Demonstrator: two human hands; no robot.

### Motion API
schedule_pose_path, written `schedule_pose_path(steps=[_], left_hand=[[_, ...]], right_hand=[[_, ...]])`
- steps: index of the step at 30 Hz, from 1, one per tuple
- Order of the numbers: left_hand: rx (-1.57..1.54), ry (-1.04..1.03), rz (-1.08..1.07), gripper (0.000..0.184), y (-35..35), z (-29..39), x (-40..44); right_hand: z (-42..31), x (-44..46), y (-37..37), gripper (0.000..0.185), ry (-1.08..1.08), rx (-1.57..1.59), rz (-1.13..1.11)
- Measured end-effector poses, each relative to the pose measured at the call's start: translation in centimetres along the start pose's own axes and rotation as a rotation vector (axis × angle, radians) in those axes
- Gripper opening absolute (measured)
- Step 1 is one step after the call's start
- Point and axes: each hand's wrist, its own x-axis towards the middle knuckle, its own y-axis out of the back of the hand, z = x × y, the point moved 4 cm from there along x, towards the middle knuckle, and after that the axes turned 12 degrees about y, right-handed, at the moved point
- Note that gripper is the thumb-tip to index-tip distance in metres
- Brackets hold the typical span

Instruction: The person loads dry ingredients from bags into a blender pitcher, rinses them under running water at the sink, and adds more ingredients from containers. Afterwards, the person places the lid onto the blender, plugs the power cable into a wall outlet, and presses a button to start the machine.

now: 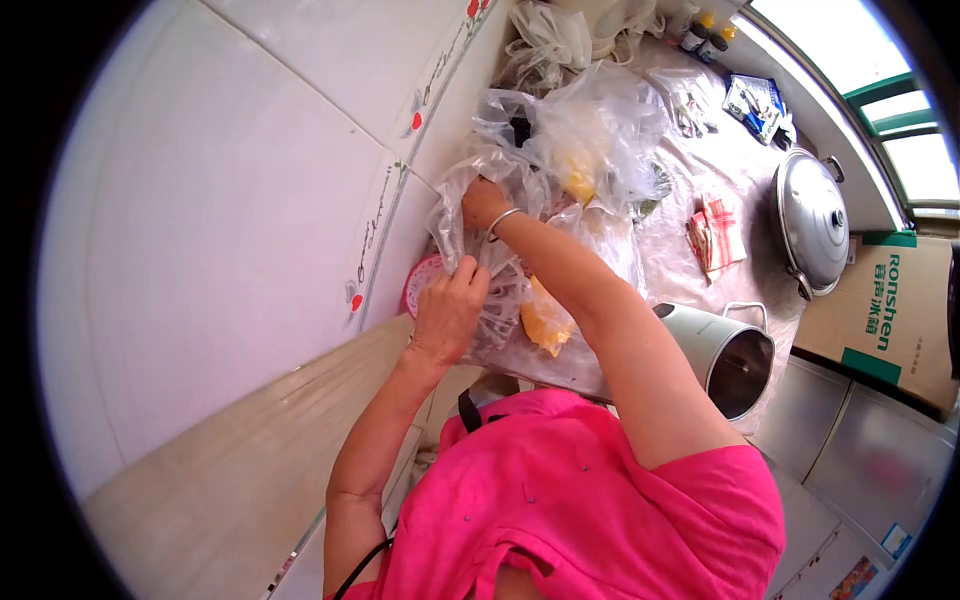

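A clear plastic bag (447, 222) stands open near the tiled wall. My left hand (450, 312) pinches its near edge between thumb and fingers. My right hand (484, 206), with a bracelet on the wrist, reaches into the mouth of the bag, and its fingertips are hidden there. Behind the left hand shows part of a pink plastic basket (418, 284). Right of the left hand lies a yellow-orange thing (546, 320) in thin plastic. More crumpled clear bags (612, 118) are heaped beyond my right hand, one with something yellow (578, 178) inside.
On the right of the table are a pale jug (694, 340) with a dark open mouth, a folded red-checked cloth (716, 238) and a large lidded metal pot (812, 222). A cardboard box (888, 315) stands beyond. The tiled wall (250, 200) borders the left side.
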Motion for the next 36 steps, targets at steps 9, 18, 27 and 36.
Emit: schedule_pose_path(steps=[9,18,27,36], left_hand=[[-0.03,-0.042,-0.015,0.009,-0.1,-0.4,0.9],[-0.062,0.027,-0.055,0.005,0.4,-0.4,2.1],[-0.072,-0.002,-0.03,0.006,0.7,-0.8,2.8],[0.06,0.032,-0.134,0.011,0.6,-0.8,3.1]], right_hand=[[2.1,-1.8,-0.7,0.025,0.043,0.272,0.012],[2.7,-2.2,-2.0,0.019,-0.437,2.36,-0.132],[-1.3,-5.9,5.8,0.028,-0.436,2.225,-0.058],[-4.7,-14.9,13.5,0.032,-0.366,2.349,0.095]])
